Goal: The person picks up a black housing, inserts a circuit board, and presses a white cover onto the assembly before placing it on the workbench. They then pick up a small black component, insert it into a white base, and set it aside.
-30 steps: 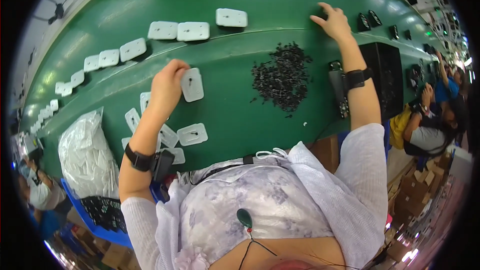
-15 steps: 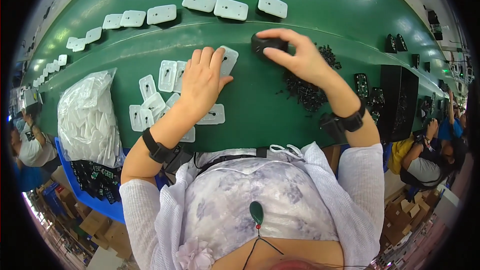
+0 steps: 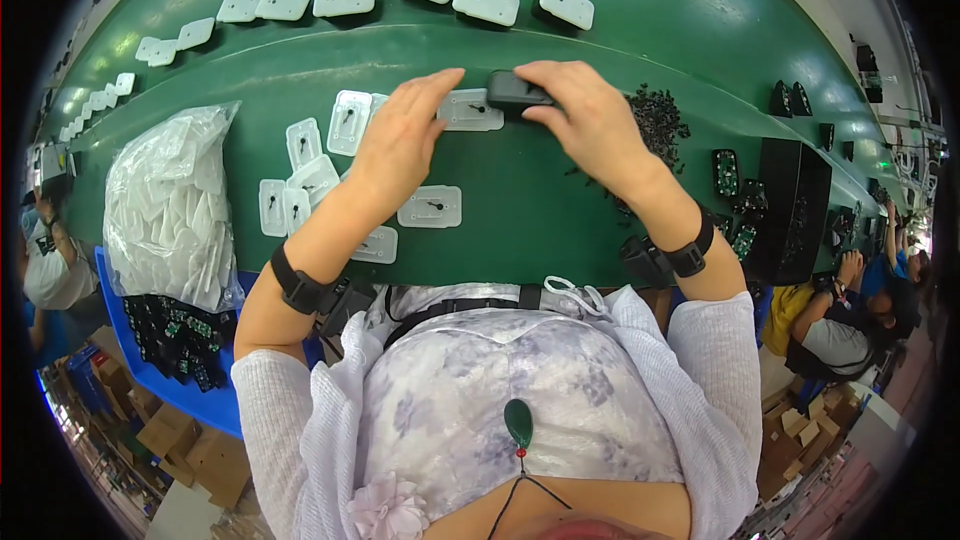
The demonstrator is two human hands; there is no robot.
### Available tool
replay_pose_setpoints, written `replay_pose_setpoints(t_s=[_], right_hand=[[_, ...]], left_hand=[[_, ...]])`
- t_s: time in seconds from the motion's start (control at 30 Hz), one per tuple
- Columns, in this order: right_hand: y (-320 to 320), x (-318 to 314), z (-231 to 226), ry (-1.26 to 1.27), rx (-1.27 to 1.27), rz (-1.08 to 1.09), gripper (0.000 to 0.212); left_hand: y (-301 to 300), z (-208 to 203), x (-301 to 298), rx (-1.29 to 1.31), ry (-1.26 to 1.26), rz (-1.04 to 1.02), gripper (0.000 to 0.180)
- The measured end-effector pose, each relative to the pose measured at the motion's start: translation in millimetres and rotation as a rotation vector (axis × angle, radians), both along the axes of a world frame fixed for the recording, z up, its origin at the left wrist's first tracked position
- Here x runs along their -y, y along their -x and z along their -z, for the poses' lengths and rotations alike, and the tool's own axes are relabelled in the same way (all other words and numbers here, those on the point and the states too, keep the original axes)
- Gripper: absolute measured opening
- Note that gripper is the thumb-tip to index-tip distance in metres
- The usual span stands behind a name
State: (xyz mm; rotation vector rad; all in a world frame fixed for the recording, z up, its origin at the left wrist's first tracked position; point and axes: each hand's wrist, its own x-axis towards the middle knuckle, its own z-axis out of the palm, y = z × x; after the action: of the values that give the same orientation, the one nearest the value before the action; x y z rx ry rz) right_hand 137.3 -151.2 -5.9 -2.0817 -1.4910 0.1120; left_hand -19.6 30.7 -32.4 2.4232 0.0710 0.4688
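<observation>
- Evidently, the right hand (image 3: 590, 120) pinches a small black part (image 3: 516, 91) above a white plate (image 3: 470, 109), apparently lining them up.
- Left hand (image 3: 400, 145) lies open and flat, fingertips steadying that plate mid-desk (image 3: 520, 200).

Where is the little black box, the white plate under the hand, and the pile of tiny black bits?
small black box (image 3: 512, 90), head view, on its top face beside the right hand's fingers.
white plate (image 3: 472, 110), head view, on its middle near the dark hole.
pile of small black parts (image 3: 660, 120), head view, on the heap's centre.
</observation>
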Motion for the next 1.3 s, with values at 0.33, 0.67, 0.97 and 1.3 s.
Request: replay_pose_setpoints(t_s=[0.33, 0.67, 0.97, 1.3], right_hand=[[22, -34, 17, -0.014, 0.031, -0.137, 0.038], [35, -36, 28, -0.096, 0.155, -0.068, 0.039], [0, -46, 5, 0.254, -0.371, 0.012, 0.036], [42, -16, -10, -0.22, -1.071, 0.064, 0.044]], left_hand=[[19, 3, -7, -0.15, -0.204, -0.002, 0.063], [21, -1, -9, -0.232, -0.407, 0.039, 0.057], [-1, 4, 10, -0.084, -0.578, -0.105, 0.054], [16, -33, 28, -0.189, 0.594, -0.209, 0.033]])
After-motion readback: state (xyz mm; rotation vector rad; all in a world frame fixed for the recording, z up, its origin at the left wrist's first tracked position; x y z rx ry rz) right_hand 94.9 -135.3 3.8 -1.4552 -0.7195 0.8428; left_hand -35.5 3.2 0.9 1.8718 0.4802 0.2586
